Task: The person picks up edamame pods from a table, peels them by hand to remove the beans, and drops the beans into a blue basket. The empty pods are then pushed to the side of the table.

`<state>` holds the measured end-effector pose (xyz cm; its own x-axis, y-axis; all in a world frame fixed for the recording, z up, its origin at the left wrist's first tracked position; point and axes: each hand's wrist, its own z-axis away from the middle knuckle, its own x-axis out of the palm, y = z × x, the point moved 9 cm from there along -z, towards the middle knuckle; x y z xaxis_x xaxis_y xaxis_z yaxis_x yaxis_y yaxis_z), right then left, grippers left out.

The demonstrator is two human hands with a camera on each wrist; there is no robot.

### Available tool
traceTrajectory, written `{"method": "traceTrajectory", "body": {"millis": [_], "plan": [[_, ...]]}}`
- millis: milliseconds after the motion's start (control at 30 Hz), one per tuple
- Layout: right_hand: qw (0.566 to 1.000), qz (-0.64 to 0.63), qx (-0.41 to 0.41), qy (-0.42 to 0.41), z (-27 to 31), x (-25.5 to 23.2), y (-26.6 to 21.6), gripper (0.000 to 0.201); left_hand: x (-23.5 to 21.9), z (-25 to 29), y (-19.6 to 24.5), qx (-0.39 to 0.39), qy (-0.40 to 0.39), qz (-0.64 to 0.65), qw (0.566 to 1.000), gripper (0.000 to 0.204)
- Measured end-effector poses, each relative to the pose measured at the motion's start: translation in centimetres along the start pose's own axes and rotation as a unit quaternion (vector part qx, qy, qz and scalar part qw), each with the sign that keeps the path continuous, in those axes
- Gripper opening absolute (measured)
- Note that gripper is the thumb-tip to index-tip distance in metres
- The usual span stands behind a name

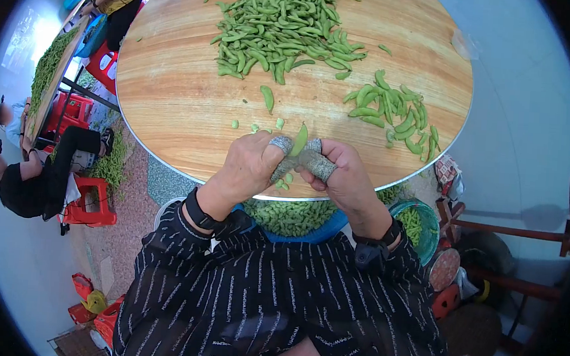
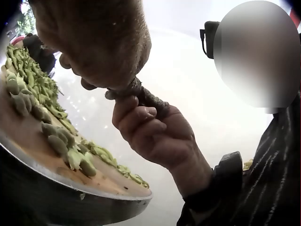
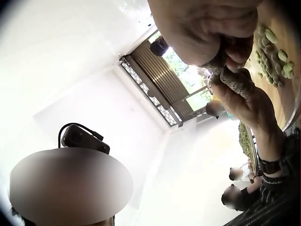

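In the head view both hands meet above the near table edge, with grey wraps on some fingers. The left hand (image 1: 250, 161) and the right hand (image 1: 347, 175) pinch one green pod (image 1: 300, 140) between them, its tip pointing up. Several pale green beans (image 1: 285, 180) lie just under and beside the fingers. A single pod (image 1: 267, 98) rests farther up the table. Beyond it spreads a large heap of pods (image 1: 274, 30), and a smaller group of pods (image 1: 387, 106) lies to the right. The wrist views show the wrapped fingertips touching; the pod is hidden there.
Below the round table's near edge (image 1: 169, 151) stands a blue basin of pods (image 1: 289, 217). A green basket (image 1: 429, 229) is at the right. People sit and stand around another table at the left, near red stools (image 1: 91, 202).
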<state>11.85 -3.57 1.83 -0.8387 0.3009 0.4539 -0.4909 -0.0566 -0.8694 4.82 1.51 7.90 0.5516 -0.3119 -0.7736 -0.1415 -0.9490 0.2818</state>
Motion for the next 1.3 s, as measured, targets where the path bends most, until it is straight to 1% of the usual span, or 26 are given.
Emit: {"method": "traceTrajectory", "body": {"millis": [133, 200, 300, 367, 400, 467, 500, 533, 567, 600, 667, 700, 733, 767, 800, 867, 900, 967, 1000, 1067, 1133, 1167, 1200, 1233, 1267, 1300], "plan": [[1.000, 0.009, -0.003, -0.007, -0.2, -0.1, 0.2, 0.010, 0.5, 0.2, -0.1, 0.005, -0.008, -0.003, 1.000, 0.040], [0.998, 0.050, -0.029, 0.010, -0.3, -0.3, 0.1, 0.009, 0.7, 0.5, -0.1, 0.005, -0.012, 0.002, 1.000, 0.040], [0.998, 0.050, -0.042, 0.003, -0.6, -0.2, 0.2, 0.007, 1.0, 1.0, -0.4, 0.003, 0.003, 0.016, 1.000, 0.040], [0.997, 0.058, -0.052, 0.009, -0.7, -0.1, 0.2, 0.006, 1.4, 1.7, -1.1, -0.029, 0.012, 0.032, 0.999, 0.041], [0.996, 0.065, -0.062, 0.014, -0.7, -0.1, 0.2, 0.005, 1.5, 1.8, -1.0, -0.030, 0.011, 0.032, 0.999, 0.041], [0.994, 0.077, -0.078, 0.014, -0.8, -0.1, 0.4, 0.005, 1.0, 1.7, -1.1, -0.050, 0.068, 0.083, 0.993, 0.035], [0.992, 0.089, -0.093, 0.013, -0.8, 0.0, 0.3, 0.005, 1.4, 1.7, -0.7, -0.050, 0.068, 0.082, 0.993, 0.035], [0.992, 0.089, -0.094, 0.013, -0.8, 0.1, 0.4, 0.005, 2.1, 2.5, -2.5, -0.177, 0.084, 0.200, 0.960, 0.027], [0.984, 0.119, -0.131, 0.020, -0.7, 0.2, -0.2, 0.006, 3.3, 3.7, -4.1, -0.298, 0.097, 0.313, 0.897, 0.019], [0.974, 0.150, -0.168, 0.027, -0.5, 0.3, -0.9, 0.008, 3.5, 3.7, -3.9, -0.298, 0.097, 0.313, 0.897, 0.019], [0.970, 0.152, -0.187, 0.030, -0.3, 0.5, -1.4, 0.009, 4.8, 4.8, -5.0, -0.379, 0.128, 0.444, 0.802, 0.014], [0.967, 0.153, -0.203, 0.034, -0.1, 0.6, -1.7, 0.010, 4.6, 4.6, -5.0, -0.379, 0.128, 0.444, 0.802, 0.014], [0.967, 0.153, -0.202, 0.034, -0.2, 0.6, -1.8, 0.010, 5.6, 4.7, -5.1, -0.417, 0.106, 0.533, 0.729, 0.018], [0.977, 0.137, -0.157, 0.038, -0.6, 0.2, -1.3, 0.009, 6.8, 4.9, -4.9, -0.447, 0.081, 0.614, 0.645, 0.023], [0.985, 0.121, -0.113, 0.042, -0.8, -0.1, -0.7, 0.009, 6.8, 4.9, -5.1, -0.446, 0.081, 0.614, 0.646, 0.023], [0.984, 0.144, -0.098, 0.047, -1.0, -0.5, -0.3, 0.008, 6.7, 4.2, -5.0, -0.391, 0.058, 0.623, 0.675, 0.020], [0.981, 0.167, -0.081, 0.052, -1.1, -0.7, 0.0, 0.006, 6.4, 4.2, -5.3, -0.390, 0.058, 0.623, 0.676, 0.020], [0.980, 0.168, -0.097, 0.050, -1.1, -0.7, 0.0, 0.005, 6.0, 4.0, -4.9, -0.351, -0.037, 0.544, 0.761, 0.025], [0.978, 0.170, -0.112, 0.048, -1.1, -0.7, -0.3, 0.004, 6.0, 4.0, -4.9, -0.352, -0.035, 0.543, 0.762, 0.025], [0.980, 0.160, -0.112, 0.038, -1.1, -0.4, -0.5, 0.004, 5.8, 4.0, -5.1, -0.373, -0.001, 0.544, 0.752, 0.016], [0.982, 0.148, -0.112, 0.033, -1.0, -0.5, -0.6, 0.004, 5.7, 4.1, -5.1, -0.375, -0.002, 0.537, 0.756, 0.016], [0.996, 0.064, -0.068, 0.004, -1.3, -0.6, 0.3, 0.006, 5.7, 4.2, -5.1, -0.377, -0.002, 0.530, 0.759, 0.016], [0.999, -0.021, -0.023, -0.026, -1.4, -0.4, 1.1, 0.008, 5.7, 4.2, -5.1, -0.377, -0.003, 0.531, 0.759, 0.016], [0.999, -0.021, -0.023, -0.026, -1.4, -0.2, 0.8, 0.008, 5.2, 3.9, -4.9, -0.354, -0.005, 0.498, 0.792, 0.015], [0.997, -0.073, -0.010, -0.019, -1.3, 0.0, 0.4, 0.011, 4.8, 3.5, -4.7, -0.330, -0.008, 0.463, 0.822, 0.015], [0.992, -0.125, 0.003, -0.012, -1.2, 0.1, 0.3, 0.015, 4.6, 3.5, -4.8, -0.330, -0.008, 0.464, 0.822, 0.015]]}}
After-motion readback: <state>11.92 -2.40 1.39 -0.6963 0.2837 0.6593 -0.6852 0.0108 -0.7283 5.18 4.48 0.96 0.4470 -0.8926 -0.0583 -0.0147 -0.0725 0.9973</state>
